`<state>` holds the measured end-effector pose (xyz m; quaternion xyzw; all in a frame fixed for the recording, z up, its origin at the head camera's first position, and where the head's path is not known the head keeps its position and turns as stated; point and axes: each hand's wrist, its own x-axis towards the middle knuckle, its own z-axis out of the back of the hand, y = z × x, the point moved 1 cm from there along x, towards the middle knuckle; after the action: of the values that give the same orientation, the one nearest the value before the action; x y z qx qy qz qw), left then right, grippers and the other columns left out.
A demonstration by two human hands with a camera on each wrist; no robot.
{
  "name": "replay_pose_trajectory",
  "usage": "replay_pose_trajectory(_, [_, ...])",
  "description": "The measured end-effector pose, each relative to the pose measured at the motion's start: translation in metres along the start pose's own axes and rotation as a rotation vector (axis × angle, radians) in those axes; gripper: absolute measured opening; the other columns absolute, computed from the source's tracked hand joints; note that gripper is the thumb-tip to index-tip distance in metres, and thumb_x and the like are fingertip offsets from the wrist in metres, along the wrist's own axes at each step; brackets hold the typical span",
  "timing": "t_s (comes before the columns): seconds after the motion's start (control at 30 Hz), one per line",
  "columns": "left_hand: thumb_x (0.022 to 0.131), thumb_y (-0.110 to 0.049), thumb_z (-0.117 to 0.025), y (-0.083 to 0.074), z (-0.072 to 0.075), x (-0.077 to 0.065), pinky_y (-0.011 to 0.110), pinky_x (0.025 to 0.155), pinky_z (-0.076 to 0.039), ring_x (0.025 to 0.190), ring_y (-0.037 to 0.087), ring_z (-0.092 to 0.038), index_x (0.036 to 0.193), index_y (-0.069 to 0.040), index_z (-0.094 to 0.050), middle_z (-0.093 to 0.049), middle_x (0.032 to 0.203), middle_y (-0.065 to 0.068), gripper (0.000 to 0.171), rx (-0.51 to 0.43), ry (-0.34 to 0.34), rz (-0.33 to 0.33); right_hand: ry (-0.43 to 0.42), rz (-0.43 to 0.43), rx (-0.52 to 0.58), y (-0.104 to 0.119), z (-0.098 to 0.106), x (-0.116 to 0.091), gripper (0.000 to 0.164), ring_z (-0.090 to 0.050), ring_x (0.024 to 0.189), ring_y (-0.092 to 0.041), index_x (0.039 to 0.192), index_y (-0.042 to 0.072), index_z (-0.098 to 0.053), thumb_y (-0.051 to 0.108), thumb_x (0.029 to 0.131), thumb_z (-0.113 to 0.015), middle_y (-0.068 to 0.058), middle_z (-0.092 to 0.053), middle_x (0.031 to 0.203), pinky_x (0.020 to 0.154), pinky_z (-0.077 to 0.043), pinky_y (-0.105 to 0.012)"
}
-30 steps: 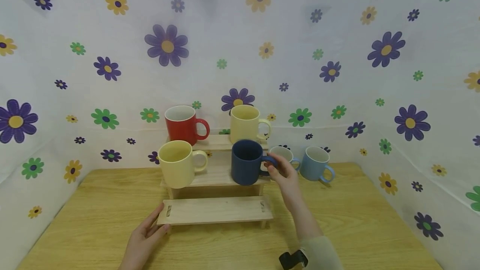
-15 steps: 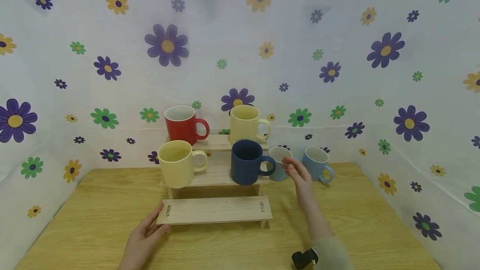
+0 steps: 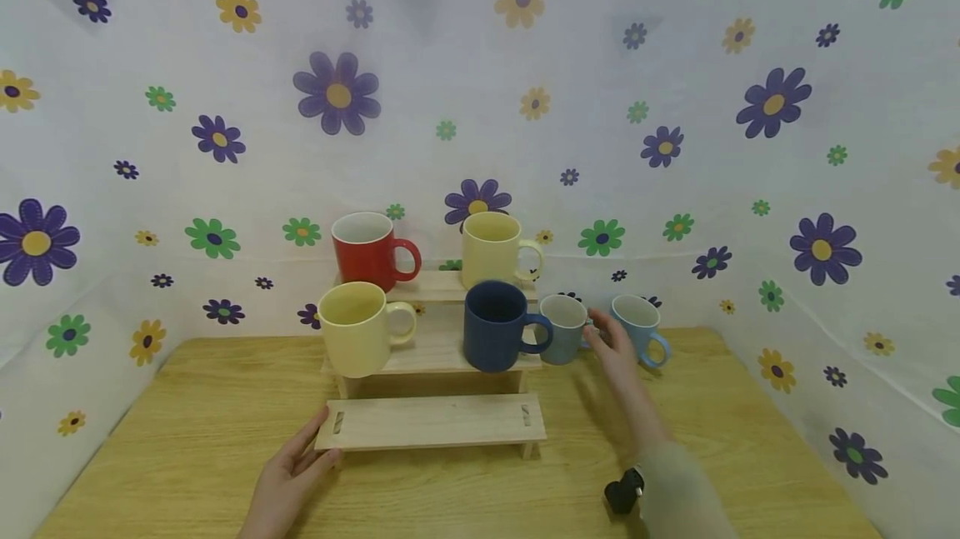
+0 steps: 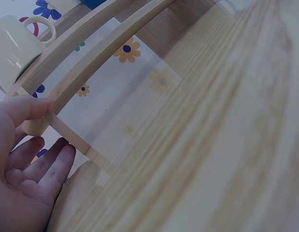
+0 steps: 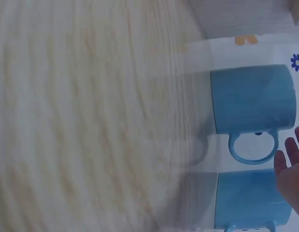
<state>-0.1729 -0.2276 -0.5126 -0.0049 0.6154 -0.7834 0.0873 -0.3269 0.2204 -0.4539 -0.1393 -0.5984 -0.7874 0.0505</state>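
One light-blue mug [image 3: 558, 341] stands on the table [image 3: 450, 493] beside the tiered wooden stand [image 3: 435, 349], whose lowest shelf [image 3: 431, 422] the left hand [image 3: 288, 474] grips with bent fingers, the right hand [image 3: 613, 347], fingers parted and empty, being near the mug handle [image 5: 253, 161].

My head camera looks forward-down over the pale, stepped wooden stand [image 3: 431, 422]; my left wrist's shares it, close and tilted; my right's, sideways, shares two light-blue cylindrical mugs [image 5: 253, 99].
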Motion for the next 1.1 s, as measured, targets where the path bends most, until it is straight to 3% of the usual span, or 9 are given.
replay_pose_trajectory(0.07, [0.097, -0.027, -0.075, 0.000, 0.000, 0.000, 0.011, 0.089, -0.048, 0.137, 0.043, -0.051, 0.161, -0.013, -0.039, -0.029, 0.166, 0.020, 0.074, -0.005, -0.002, -0.005, 0.005, 0.023, -0.052, -0.002, 0.001, 0.005, 0.047, -0.038, 0.143, -0.049, 0.146, -0.016, -0.040, 0.003, 0.105, -0.054, -0.037, -0.041, 0.150, 0.119, -0.035, -0.048])
replay_pose_trajectory(0.13, [0.097, -0.026, -0.075, 0.000, -0.001, 0.000, 0.011, 0.089, -0.049, 0.137, 0.042, -0.051, 0.160, -0.012, -0.039, -0.029, 0.166, 0.020, 0.073, -0.010, -0.003, -0.007, 0.007, 0.036, -0.113, -0.004, 0.001, 0.009, 0.051, -0.034, 0.145, -0.051, 0.148, -0.015, -0.039, 0.004, 0.104, -0.056, -0.037, -0.039, 0.152, 0.122, -0.025, -0.059])
replay_pose_trajectory(0.27, [0.097, -0.026, -0.075, 0.001, -0.001, 0.000, 0.013, 0.090, -0.050, 0.137, 0.042, -0.051, 0.160, -0.012, -0.039, -0.029, 0.166, 0.020, 0.074, -0.019, -0.004, -0.003, 0.054, 0.021, -0.275, -0.007, 0.001, 0.016, 0.055, -0.032, 0.147, -0.050, 0.154, -0.009, -0.035, 0.015, 0.108, -0.052, -0.033, -0.035, 0.157, 0.123, -0.023, -0.060])
replay_pose_trajectory(0.43, [0.097, -0.029, -0.075, 0.002, 0.000, 0.001, 0.017, 0.094, -0.051, 0.138, 0.042, -0.050, 0.161, -0.013, -0.039, -0.028, 0.167, 0.020, 0.075, -0.014, -0.001, 0.000, 0.131, 0.053, -0.385, -0.009, 0.000, 0.022, 0.059, -0.029, 0.148, -0.050, 0.157, -0.008, -0.029, 0.024, 0.111, -0.046, -0.032, -0.032, 0.160, 0.123, -0.022, -0.060])
replay_pose_trajectory(0.67, [0.097, -0.031, -0.075, 0.002, 0.000, 0.002, 0.026, 0.099, -0.052, 0.140, 0.044, -0.047, 0.161, -0.014, -0.039, -0.028, 0.167, 0.019, 0.076, 0.005, -0.002, 0.005, 0.168, 0.053, -0.428, -0.013, -0.002, 0.028, 0.062, -0.026, 0.149, -0.053, 0.157, -0.011, -0.023, 0.028, 0.113, -0.040, -0.036, -0.029, 0.160, 0.124, -0.019, -0.061])
replay_pose_trajectory(0.97, [0.097, -0.028, -0.075, -0.001, -0.001, 0.001, 0.025, 0.099, -0.052, 0.139, 0.041, -0.049, 0.160, -0.013, -0.040, -0.033, 0.165, 0.014, 0.074, -0.014, -0.004, -0.009, 0.127, 0.078, -0.462, -0.020, -0.004, 0.029, 0.060, -0.050, 0.129, -0.059, 0.153, -0.018, -0.025, 0.028, 0.115, -0.034, -0.044, -0.039, 0.149, 0.115, -0.035, -0.064])
replay_pose_trajectory(1.1, [0.097, -0.027, -0.076, 0.000, -0.001, 0.000, 0.022, 0.098, -0.051, 0.139, 0.039, -0.050, 0.160, -0.014, -0.041, -0.033, 0.165, 0.012, 0.073, -0.027, -0.008, 0.005, 0.104, 0.074, -0.473, -0.021, -0.003, 0.025, 0.061, -0.046, 0.133, -0.059, 0.151, -0.018, -0.028, 0.031, 0.115, -0.032, -0.044, -0.043, 0.145, 0.115, -0.033, -0.065])
